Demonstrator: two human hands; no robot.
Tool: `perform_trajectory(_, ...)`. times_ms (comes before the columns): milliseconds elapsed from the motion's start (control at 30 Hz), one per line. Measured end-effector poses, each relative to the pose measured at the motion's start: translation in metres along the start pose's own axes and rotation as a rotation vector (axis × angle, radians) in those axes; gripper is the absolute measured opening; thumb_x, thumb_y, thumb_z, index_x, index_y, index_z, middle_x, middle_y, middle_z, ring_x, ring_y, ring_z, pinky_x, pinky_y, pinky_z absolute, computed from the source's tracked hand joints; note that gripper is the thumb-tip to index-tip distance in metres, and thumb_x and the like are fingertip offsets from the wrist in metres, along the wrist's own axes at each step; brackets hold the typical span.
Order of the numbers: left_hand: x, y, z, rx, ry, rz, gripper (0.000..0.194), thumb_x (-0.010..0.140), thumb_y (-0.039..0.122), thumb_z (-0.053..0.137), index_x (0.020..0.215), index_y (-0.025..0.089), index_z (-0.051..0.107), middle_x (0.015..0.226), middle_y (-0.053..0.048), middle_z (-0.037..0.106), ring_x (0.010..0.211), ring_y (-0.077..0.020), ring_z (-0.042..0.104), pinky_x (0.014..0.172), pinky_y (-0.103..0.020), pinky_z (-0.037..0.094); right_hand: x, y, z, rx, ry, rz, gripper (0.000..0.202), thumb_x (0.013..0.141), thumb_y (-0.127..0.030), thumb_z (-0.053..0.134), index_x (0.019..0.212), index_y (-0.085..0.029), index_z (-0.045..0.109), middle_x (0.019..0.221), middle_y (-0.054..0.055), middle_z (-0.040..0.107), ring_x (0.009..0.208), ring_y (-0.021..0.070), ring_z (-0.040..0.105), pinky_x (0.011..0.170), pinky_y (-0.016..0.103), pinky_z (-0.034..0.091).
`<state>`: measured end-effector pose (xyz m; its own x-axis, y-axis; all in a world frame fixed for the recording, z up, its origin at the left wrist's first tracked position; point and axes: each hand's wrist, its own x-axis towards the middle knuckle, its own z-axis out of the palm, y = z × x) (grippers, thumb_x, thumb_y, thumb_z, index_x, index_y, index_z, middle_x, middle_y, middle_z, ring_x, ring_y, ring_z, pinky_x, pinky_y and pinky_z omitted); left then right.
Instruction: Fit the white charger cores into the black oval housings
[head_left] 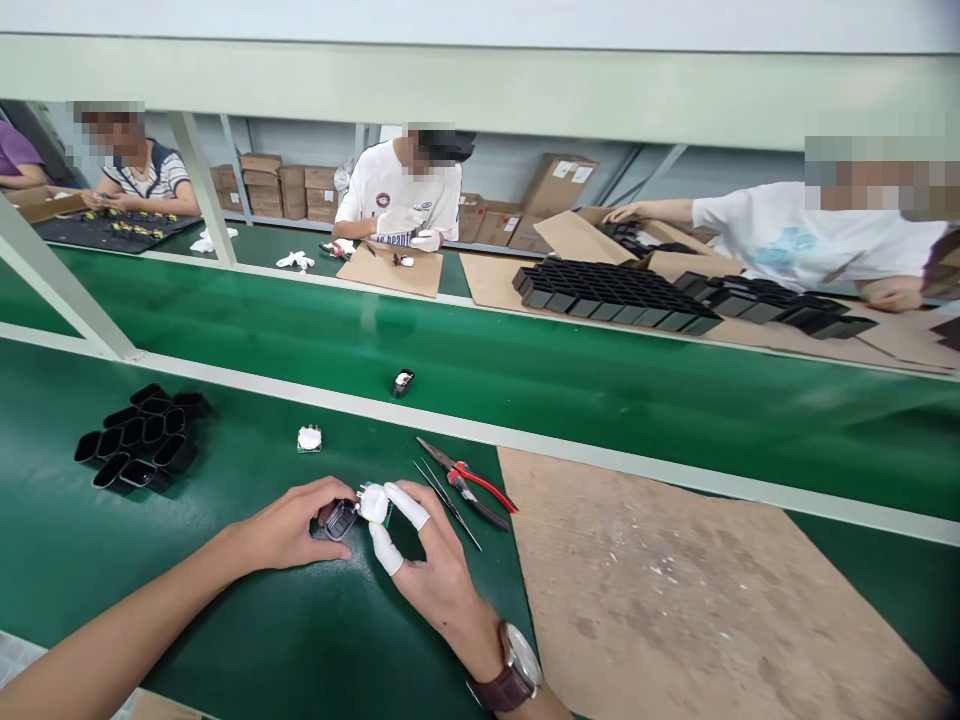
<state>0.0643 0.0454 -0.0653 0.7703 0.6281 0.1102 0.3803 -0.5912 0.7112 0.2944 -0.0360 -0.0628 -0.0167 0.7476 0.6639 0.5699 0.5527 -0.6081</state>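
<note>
My left hand (304, 525) is closed around a small black plastic case (341, 520), whose open mouth faces up and toward me. Between the thumb and forefinger of my right hand (427, 555), both in white finger cots, is a small green circuit board (373, 503) topped with a white lump. The board is right beside the case's opening; whether they touch I cannot tell. Further off on the green bench lies a similar circuit board with a white top (309, 438). Pliers with red and black handles (469, 485) and thin metal tweezers (448, 505) rest right of my hands.
Several empty black cases (142, 440) stand grouped at left. A cardboard sheet (675, 580) covers the bench at right. Beyond the pale rail, a filled black case (403, 383) sits on the green belt (300, 320). Several people work across it, near stacked black cases (615, 295).
</note>
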Motion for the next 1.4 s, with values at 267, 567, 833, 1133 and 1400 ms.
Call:
perform_trajectory(267,0.001,-0.006,0.002,0.128,0.225,0.187,0.051,0.094,0.039,0.078,0.137,0.027,0.054,0.121,-0.011,0.063,0.110,-0.0260,0.064,0.094,-0.040,0.059,-0.005,-0.003,0.001,0.048,-0.126,-0.099,0.065,0.094,-0.002,0.061,0.153,-0.027,0.046,0.125,0.013,0.065,0.114,0.0253,0.067,0.094,0.044,0.062)
perform_trajectory(567,-0.002,-0.007,0.003,0.204,0.184,0.179,0.046,0.100,0.036,0.069,0.141,0.027,0.051,0.123,-0.012,0.060,0.110,-0.0269,0.063,0.094,-0.041,0.059,-0.001,-0.009,0.004,0.007,-0.143,-0.131,0.065,0.095,-0.003,0.061,0.153,-0.027,0.044,0.124,0.013,0.066,0.111,0.0254,0.067,0.089,0.044,0.063)
perform_trajectory(833,-0.003,-0.005,0.005,0.258,0.179,0.199,0.045,0.103,0.031,0.065,0.144,0.025,0.048,0.124,-0.013,0.058,0.109,-0.0266,0.061,0.095,-0.042,0.058,-0.003,-0.008,0.007,-0.067,-0.160,-0.123,0.053,0.095,-0.004,0.061,0.143,-0.024,0.049,0.124,0.014,0.065,0.110,0.0264,0.065,0.085,0.043,0.063)
perform_trajectory(1133,-0.003,-0.003,0.009,0.258,0.146,0.188,0.047,0.102,0.028,0.065,0.146,0.025,0.048,0.125,-0.013,0.059,0.107,-0.0267,0.060,0.093,-0.042,0.058,-0.002,-0.008,0.005,-0.118,-0.228,-0.131,0.043,0.099,-0.008,0.059,0.138,-0.022,0.051,0.122,0.014,0.064,0.106,0.0265,0.065,0.082,0.042,0.063)
perform_trajectory(1400,0.002,0.006,0.007,0.007,0.085,0.143,0.047,0.099,0.026,0.070,0.143,0.025,0.052,0.124,-0.011,0.062,0.112,-0.0254,0.061,0.094,-0.038,0.057,-0.005,-0.002,-0.001,-0.005,-0.245,-0.124,0.036,0.100,-0.019,0.069,0.132,-0.023,0.055,0.134,0.015,0.064,0.118,0.0280,0.063,0.094,0.049,0.062)
